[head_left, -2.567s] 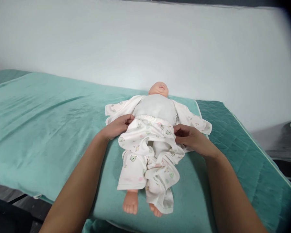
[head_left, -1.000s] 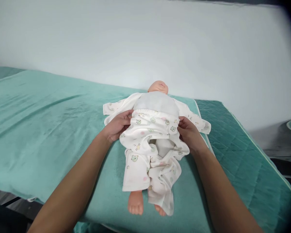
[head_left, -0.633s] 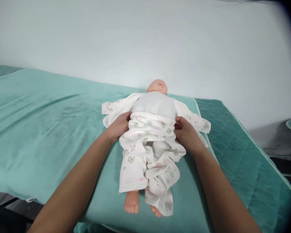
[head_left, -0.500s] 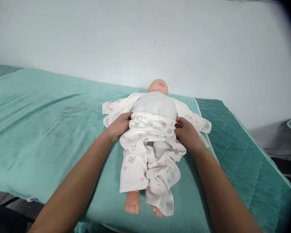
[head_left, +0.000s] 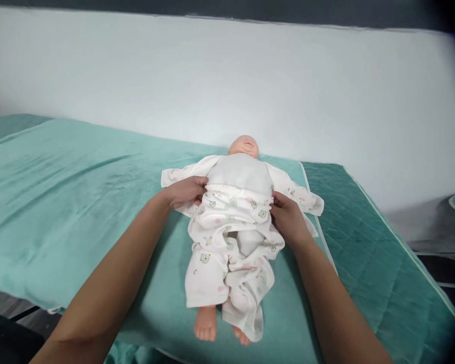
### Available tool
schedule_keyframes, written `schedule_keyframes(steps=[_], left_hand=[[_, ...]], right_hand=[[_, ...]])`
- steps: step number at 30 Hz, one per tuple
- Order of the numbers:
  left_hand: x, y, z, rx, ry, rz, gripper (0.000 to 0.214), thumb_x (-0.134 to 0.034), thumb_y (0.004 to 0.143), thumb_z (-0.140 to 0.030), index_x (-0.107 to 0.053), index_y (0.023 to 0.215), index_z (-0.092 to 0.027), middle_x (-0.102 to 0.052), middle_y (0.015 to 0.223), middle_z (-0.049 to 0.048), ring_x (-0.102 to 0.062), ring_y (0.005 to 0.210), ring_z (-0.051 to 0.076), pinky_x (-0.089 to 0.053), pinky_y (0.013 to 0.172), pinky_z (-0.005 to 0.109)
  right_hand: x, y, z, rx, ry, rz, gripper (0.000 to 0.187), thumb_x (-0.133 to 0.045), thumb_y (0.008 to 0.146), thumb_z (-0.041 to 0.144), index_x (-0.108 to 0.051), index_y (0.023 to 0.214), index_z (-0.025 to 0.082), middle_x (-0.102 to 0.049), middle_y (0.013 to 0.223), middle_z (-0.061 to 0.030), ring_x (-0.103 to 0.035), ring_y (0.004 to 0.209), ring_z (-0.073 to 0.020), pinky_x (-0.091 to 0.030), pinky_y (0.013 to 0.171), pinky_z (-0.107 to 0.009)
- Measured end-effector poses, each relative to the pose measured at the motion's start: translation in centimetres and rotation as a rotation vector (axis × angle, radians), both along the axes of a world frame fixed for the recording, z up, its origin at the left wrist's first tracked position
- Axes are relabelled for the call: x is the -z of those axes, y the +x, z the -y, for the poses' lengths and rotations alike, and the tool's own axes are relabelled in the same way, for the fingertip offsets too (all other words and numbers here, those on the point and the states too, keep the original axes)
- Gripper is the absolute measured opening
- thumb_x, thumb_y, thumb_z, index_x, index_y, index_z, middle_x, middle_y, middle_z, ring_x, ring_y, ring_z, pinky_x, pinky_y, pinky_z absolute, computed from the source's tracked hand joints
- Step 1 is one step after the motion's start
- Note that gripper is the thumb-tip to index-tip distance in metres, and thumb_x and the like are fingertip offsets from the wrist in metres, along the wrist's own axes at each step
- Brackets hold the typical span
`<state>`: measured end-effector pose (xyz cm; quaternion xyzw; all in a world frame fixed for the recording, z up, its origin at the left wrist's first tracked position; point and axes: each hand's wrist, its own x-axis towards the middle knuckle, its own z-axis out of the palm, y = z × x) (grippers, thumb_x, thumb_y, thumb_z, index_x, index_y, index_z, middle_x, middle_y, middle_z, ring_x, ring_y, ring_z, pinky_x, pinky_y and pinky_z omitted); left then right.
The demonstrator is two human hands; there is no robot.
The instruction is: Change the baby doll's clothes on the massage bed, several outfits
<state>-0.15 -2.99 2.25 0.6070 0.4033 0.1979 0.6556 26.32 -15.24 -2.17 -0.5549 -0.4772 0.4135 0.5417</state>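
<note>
A baby doll (head_left: 241, 172) lies on its back on a teal mat (head_left: 79, 192), head toward the wall. It wears white printed trousers (head_left: 227, 242), and an open white printed top (head_left: 296, 191) is spread out under it. My left hand (head_left: 184, 191) is closed on the trousers' waistband at the doll's left-hand side in view. My right hand (head_left: 287, 217) pinches the waistband on the other side. Both bare feet stick out of the trouser legs near the mat's front edge.
A white wall (head_left: 227, 86) runs along the back of the mat. A darker quilted teal pad (head_left: 371, 237) lies on the right, with dark floor (head_left: 436, 242) beyond it. The mat's front edge drops off near the doll's feet.
My hands have stayed on the waistband and drawn it slightly higher on the doll's belly. The view has shifted a little downward.
</note>
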Motion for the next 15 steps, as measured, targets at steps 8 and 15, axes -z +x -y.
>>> schedule_keyframes(steps=[8,15], left_hand=[[1.5,-0.2,-0.3,-0.069,0.049,0.038,0.038,-0.074,0.062,-0.020,-0.073,0.100,-0.020,-0.073,0.079,0.0046,-0.066,0.072,0.019,-0.052,0.062,0.028],[1.6,-0.1,0.0,-0.037,0.047,0.126,0.040,-0.074,0.067,-0.028,-0.072,0.107,-0.020,-0.074,0.090,0.0066,-0.068,0.081,0.020,-0.054,0.072,0.031]], right_hand=[[1.0,0.2,-1.0,0.040,0.031,-0.056,0.033,-0.059,0.075,0.030,-0.069,0.106,0.026,-0.074,0.093,-0.0006,-0.066,0.082,-0.0202,-0.051,0.071,-0.032],[0.8,0.2,-1.2,0.105,-0.021,-0.075,0.028,-0.056,0.074,0.023,-0.072,0.097,0.024,-0.073,0.089,0.0005,-0.064,0.079,-0.0183,-0.048,0.070,-0.029]])
